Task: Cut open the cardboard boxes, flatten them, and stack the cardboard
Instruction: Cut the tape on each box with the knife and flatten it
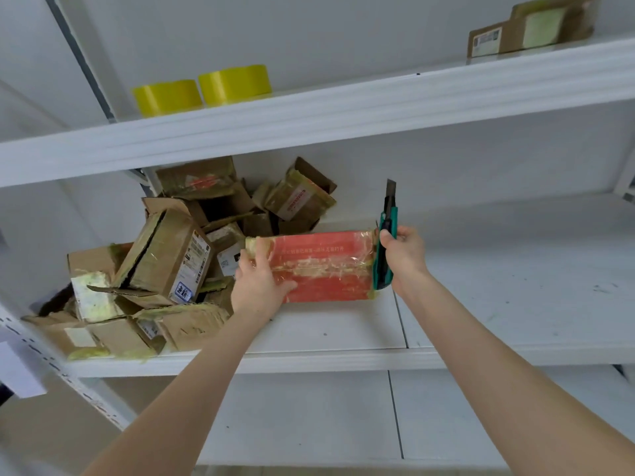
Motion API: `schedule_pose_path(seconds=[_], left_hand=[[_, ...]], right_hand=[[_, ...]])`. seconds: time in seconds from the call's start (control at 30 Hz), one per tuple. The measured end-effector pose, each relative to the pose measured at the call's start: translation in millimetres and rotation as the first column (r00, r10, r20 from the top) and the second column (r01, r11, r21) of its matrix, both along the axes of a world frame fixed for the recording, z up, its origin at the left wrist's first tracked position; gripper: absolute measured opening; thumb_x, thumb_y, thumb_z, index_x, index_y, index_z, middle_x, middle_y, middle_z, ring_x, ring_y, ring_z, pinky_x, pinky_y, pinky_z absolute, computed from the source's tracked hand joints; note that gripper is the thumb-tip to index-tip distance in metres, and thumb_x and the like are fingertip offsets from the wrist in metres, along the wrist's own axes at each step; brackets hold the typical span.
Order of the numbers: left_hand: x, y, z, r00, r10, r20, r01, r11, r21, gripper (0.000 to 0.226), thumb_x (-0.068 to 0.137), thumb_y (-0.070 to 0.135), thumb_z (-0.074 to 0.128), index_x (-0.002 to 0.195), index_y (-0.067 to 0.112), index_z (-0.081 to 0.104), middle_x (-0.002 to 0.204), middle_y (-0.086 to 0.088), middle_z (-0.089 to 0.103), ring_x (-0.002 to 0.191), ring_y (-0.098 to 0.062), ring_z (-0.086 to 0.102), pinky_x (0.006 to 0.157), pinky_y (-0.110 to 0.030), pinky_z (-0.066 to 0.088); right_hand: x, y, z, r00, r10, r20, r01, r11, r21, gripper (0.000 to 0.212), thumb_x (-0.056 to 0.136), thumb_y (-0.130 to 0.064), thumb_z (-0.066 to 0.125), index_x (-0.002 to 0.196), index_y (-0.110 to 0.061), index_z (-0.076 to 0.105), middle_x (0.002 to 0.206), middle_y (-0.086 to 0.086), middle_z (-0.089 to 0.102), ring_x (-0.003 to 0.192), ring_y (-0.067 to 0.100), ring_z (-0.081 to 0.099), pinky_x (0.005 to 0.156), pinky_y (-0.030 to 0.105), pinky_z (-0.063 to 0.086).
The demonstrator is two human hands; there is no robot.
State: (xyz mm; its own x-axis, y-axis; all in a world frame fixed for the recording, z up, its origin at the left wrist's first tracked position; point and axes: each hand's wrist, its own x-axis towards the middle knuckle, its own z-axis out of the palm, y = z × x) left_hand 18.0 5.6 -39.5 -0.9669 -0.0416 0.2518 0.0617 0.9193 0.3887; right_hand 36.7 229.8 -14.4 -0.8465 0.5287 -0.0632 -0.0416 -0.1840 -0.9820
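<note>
Left hand (257,280) grips red box (326,266), bracing it near shelf (343,360) front edge | right hand (405,255) wraps knife (385,249), blade up, ready, I judge.

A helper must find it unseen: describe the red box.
On the middle white shelf, just right of the heap of brown cardboard boxes, sits a flat box gripped by the left hand. It is the only red one, wrapped in clear tape, with a green utility knife at its right end.

Left forearm (192,379), right forearm (488,355) bare to frame edge — left hand (257,283), right hand (403,255) bare as well.
</note>
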Motion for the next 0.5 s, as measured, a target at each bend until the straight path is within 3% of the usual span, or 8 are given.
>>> schedule_pose_path(seconds=[0.1,0.17,0.27,0.33,0.43,0.5], left_hand=[[-2,17,-10,0.987,-0.155,-0.039,0.136,0.941,-0.310,0.125,0.067,0.051,0.080,0.151,0.025,-0.008,0.158,-0.010,-0.012,0.146,-0.034,0.005,0.114,-0.053,0.024],[-5,32,-19,0.968,-0.251,-0.015,0.220,0.874,-0.434,0.127,0.068,0.051,0.080,0.151,0.025,-0.014,0.158,-0.005,-0.017,0.147,-0.030,-0.003,0.116,-0.049,0.009],[-8,48,-36,0.954,-0.286,0.089,0.291,0.816,-0.500,0.115,0.079,0.050,0.070,0.151,0.023,-0.015,0.160,-0.009,-0.013,0.147,-0.028,-0.008,0.118,-0.045,0.001],[-5,47,-45,0.959,-0.282,-0.005,0.247,0.848,-0.469,0.101,0.084,0.054,0.063,0.152,0.023,-0.005,0.160,-0.010,-0.001,0.148,-0.026,-0.003,0.118,-0.046,0.000],[-2,35,-49,0.963,-0.129,-0.236,0.084,0.978,-0.192,0.083,0.086,0.054,0.059,0.149,0.018,0.021,0.155,-0.012,0.022,0.145,-0.027,0.018,0.117,-0.046,0.010],[-2,26,-46,0.960,0.022,-0.279,-0.035,0.999,-0.041,0.079,0.085,0.053,0.060,0.146,0.015,0.027,0.150,-0.014,0.028,0.140,-0.031,0.026,0.114,-0.050,0.019]], right_hand=[[-2,-6,-6,0.999,0.031,0.008,-0.031,0.999,0.015,0.002,0.098,-0.015,0.053,0.097,-0.016,0.052,0.088,-0.001,0.057,0.091,0.024,0.059,0.087,0.041,0.050],[-1,-11,-14,0.998,0.060,0.035,-0.061,0.998,0.024,0.006,0.098,-0.015,0.052,0.093,-0.018,0.050,0.087,-0.001,0.057,0.091,0.025,0.060,0.087,0.042,0.050],[5,-14,-33,0.991,0.076,0.106,-0.079,0.997,0.021,0.016,0.098,-0.015,0.052,0.083,-0.020,0.051,0.088,0.002,0.060,0.085,0.022,0.061,0.086,0.042,0.051],[13,-7,-51,0.983,0.047,0.175,-0.050,0.999,0.017,0.021,0.098,-0.012,0.051,0.078,-0.020,0.049,0.087,0.007,0.060,0.084,0.026,0.060,0.089,0.047,0.051],[25,1,-81,0.973,0.061,0.222,-0.046,0.996,-0.074,0.004,0.099,-0.013,0.050,0.095,-0.015,0.049,0.100,0.012,0.065,0.090,0.028,0.063,0.090,0.047,0.051],[28,-4,-95,0.969,0.088,0.231,-0.063,0.991,-0.115,0.006,0.100,-0.016,0.050,0.105,-0.014,0.049,0.110,0.009,0.065,0.101,0.028,0.063,0.094,0.048,0.050]])
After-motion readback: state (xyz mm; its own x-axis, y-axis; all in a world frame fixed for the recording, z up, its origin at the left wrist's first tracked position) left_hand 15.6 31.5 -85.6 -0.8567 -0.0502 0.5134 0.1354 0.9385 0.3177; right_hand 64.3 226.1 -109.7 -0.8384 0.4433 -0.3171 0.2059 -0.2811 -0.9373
